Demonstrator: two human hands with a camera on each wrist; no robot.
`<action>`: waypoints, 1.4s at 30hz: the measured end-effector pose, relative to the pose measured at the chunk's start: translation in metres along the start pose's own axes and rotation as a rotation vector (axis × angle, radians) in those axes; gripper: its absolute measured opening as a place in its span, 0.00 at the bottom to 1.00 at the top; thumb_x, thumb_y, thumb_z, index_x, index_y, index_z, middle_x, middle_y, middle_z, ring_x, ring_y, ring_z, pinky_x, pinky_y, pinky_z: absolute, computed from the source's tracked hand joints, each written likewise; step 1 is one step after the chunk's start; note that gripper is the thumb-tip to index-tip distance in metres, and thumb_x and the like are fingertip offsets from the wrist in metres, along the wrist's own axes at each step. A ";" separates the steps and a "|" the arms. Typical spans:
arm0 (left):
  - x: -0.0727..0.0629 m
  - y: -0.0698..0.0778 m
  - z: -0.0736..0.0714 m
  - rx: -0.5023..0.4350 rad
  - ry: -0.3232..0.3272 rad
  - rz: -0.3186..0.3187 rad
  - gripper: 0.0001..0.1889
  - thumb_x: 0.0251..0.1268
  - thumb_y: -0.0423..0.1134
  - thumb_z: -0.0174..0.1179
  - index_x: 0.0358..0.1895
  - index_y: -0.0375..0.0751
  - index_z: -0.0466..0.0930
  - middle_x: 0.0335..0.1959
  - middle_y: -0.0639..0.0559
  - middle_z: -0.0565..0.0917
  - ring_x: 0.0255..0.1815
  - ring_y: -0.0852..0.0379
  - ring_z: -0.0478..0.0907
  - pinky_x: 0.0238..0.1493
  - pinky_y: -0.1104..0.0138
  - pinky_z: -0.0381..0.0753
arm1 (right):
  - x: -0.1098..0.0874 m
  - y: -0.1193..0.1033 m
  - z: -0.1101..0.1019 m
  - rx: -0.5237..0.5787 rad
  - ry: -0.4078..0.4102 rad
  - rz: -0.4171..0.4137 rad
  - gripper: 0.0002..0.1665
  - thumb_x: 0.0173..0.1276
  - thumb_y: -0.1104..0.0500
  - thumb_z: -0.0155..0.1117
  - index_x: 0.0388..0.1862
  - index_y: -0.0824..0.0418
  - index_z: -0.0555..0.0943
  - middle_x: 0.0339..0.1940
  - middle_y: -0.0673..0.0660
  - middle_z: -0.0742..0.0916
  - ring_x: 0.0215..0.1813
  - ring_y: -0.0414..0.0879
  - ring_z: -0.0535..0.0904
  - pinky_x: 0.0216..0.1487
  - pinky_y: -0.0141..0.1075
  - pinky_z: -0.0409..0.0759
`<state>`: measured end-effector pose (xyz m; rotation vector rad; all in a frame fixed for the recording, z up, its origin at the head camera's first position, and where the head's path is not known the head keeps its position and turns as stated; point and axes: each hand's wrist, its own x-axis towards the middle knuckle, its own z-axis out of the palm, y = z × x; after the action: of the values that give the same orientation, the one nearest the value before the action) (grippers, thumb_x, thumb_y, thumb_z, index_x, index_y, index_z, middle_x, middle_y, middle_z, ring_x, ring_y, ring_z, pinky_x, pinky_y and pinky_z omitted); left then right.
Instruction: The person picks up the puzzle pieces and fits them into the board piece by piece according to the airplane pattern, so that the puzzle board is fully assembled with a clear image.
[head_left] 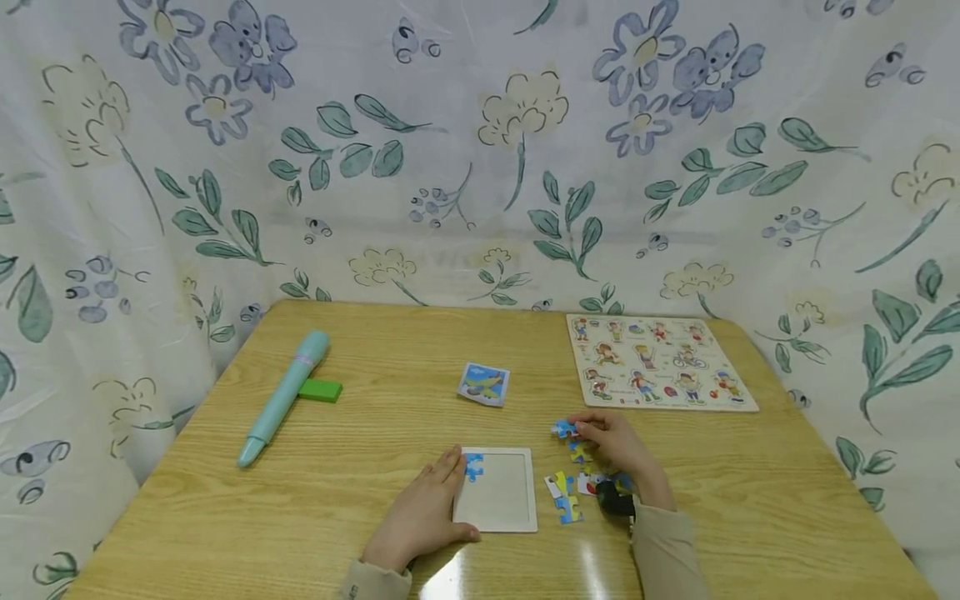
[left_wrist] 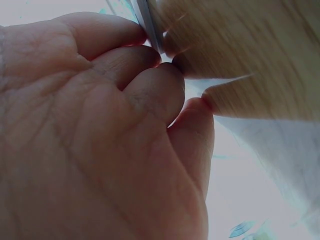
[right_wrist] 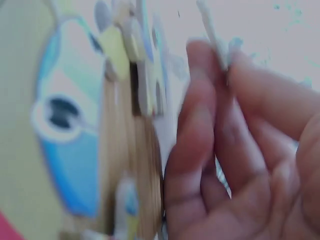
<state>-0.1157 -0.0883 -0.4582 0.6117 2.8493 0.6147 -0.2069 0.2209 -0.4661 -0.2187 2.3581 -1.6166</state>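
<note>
My right hand (head_left: 618, 446) pinches a blue jigsaw puzzle piece (head_left: 564, 428) between thumb and fingertips; in the right wrist view the piece (right_wrist: 212, 35) shows edge-on. Below that hand lie loose puzzle pieces (head_left: 564, 498), blue, yellow and white, partly hidden by the hand and wrist. To their left is a square, pale puzzle tray (head_left: 533, 500) with one blue piece (head_left: 473, 466) in its upper left corner. My left hand (head_left: 423, 512) rests along the tray's left side, thumb near the lower edge. In the left wrist view its fingertips touch the tray's edge (left_wrist: 148, 25).
Behind the tray lies a small picture card (head_left: 483, 385) showing a yellow airplane-like shape on blue. A wooden peg puzzle board (head_left: 663, 362) with figures is at the back right. At the left are a teal pen-shaped tube (head_left: 285, 398) and a green block (head_left: 321, 391). A floral curtain surrounds the table.
</note>
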 end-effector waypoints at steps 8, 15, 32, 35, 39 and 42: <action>0.000 -0.001 0.000 -0.007 0.007 -0.006 0.54 0.44 0.58 0.72 0.71 0.27 0.60 0.75 0.34 0.59 0.76 0.39 0.58 0.73 0.46 0.63 | 0.002 -0.022 0.038 0.098 0.033 0.010 0.17 0.70 0.66 0.58 0.53 0.78 0.73 0.31 0.62 0.88 0.27 0.39 0.83 0.30 0.29 0.84; 0.001 -0.003 0.001 -0.013 -0.013 -0.017 0.54 0.46 0.60 0.71 0.72 0.28 0.59 0.76 0.35 0.58 0.76 0.39 0.57 0.74 0.46 0.63 | 0.004 -0.034 0.078 0.093 -0.126 0.012 0.10 0.69 0.63 0.60 0.40 0.72 0.77 0.28 0.59 0.87 0.24 0.38 0.82 0.28 0.32 0.86; 0.000 0.000 0.000 0.010 -0.005 -0.015 0.54 0.46 0.60 0.71 0.71 0.28 0.60 0.75 0.35 0.58 0.76 0.40 0.58 0.74 0.47 0.63 | 0.002 -0.059 0.103 -0.211 0.006 0.049 0.07 0.62 0.64 0.66 0.27 0.64 0.77 0.19 0.53 0.86 0.17 0.39 0.80 0.18 0.27 0.77; 0.000 0.000 0.000 0.021 -0.002 -0.013 0.54 0.46 0.60 0.70 0.71 0.28 0.60 0.75 0.35 0.59 0.76 0.40 0.58 0.73 0.47 0.63 | 0.000 -0.060 0.104 -0.243 0.037 0.057 0.08 0.61 0.65 0.67 0.26 0.64 0.77 0.18 0.54 0.85 0.17 0.40 0.80 0.18 0.27 0.76; 0.000 0.000 0.000 0.018 -0.011 -0.019 0.54 0.46 0.61 0.70 0.71 0.28 0.60 0.76 0.36 0.58 0.76 0.40 0.58 0.74 0.47 0.63 | -0.001 -0.060 0.106 -0.281 0.058 0.051 0.09 0.61 0.64 0.68 0.24 0.63 0.76 0.16 0.53 0.84 0.16 0.39 0.79 0.16 0.27 0.72; 0.000 0.000 0.000 0.011 -0.020 -0.022 0.54 0.46 0.61 0.70 0.72 0.29 0.59 0.76 0.36 0.58 0.76 0.40 0.57 0.74 0.47 0.63 | -0.001 -0.059 0.109 -0.327 0.065 0.036 0.11 0.60 0.63 0.68 0.22 0.61 0.76 0.14 0.51 0.82 0.16 0.38 0.76 0.15 0.27 0.69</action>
<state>-0.1156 -0.0890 -0.4582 0.5845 2.8385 0.5857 -0.1746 0.1022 -0.4478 -0.1888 2.6511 -1.2315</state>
